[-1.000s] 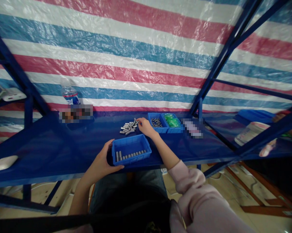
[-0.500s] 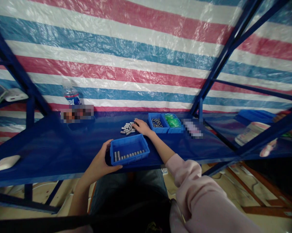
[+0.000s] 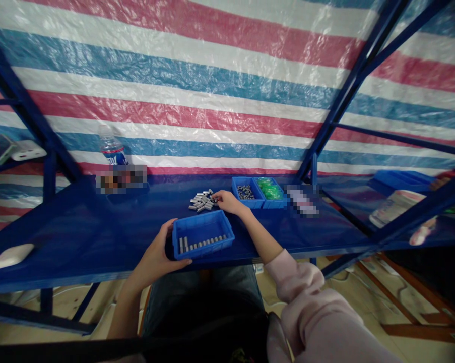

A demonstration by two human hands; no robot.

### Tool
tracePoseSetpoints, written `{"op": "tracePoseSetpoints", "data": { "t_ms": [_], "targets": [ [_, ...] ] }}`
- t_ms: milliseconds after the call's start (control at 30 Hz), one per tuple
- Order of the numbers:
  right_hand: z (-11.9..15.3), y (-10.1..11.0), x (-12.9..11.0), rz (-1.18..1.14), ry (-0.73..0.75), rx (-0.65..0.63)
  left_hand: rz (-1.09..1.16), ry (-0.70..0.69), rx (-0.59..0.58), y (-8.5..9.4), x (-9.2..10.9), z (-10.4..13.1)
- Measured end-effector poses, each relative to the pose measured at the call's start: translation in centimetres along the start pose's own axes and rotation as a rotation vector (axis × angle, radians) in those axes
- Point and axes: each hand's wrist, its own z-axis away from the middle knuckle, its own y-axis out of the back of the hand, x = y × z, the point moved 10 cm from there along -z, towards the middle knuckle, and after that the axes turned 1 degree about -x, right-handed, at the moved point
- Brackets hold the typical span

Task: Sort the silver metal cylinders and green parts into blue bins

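My left hand (image 3: pixel 163 254) grips the left end of a blue plastic bin (image 3: pixel 221 247), thumb along its near side and fingers behind. Inside the bin, a row of short metal cylinders (image 3: pixel 200 244) stands along the near wall, with taller ones at the left. Behind the bin lies a loose pile of silver metal cylinders (image 3: pixel 200 201) on the blue table. At the pile's right edge my right hand (image 3: pixel 227 201) has its fingertips pinched together on what looks like one metal cylinder, mostly hidden by the fingers.
Right of the pile are two small blue bins, one with small metal parts (image 3: pixel 245 192), one with green pieces (image 3: pixel 269 189). A plastic bottle (image 3: pixel 113 148) stands at the back left. A white object (image 3: pixel 11 255) lies front left. Blue frame posts (image 3: pixel 344 101) flank the table.
My right hand has drawn slightly right, off the pile's top to its edge, its fingers now pinched. My left hand still holds the bin; the view has shifted a little.
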Motion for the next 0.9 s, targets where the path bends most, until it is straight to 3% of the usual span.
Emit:
{"op": "tracePoseSetpoints", "data": {
  "t_ms": [400, 667, 900],
  "targets": [
    [2.6, -0.2, -1.1, -0.139, 0.011, -0.198, -0.017, 0.012, -0.011, -0.2, 0.3, -0.1],
    [2.0, -0.5, 0.7, -0.197, -0.114, -0.155, -0.028, -0.006, 0.001, -0.2, 0.0, -0.2],
    [2.3, -0.7, 0.1, -0.203, -0.086, -0.197, -0.018, 0.002, -0.011, -0.2, 0.4, -0.1]
  ]
}}
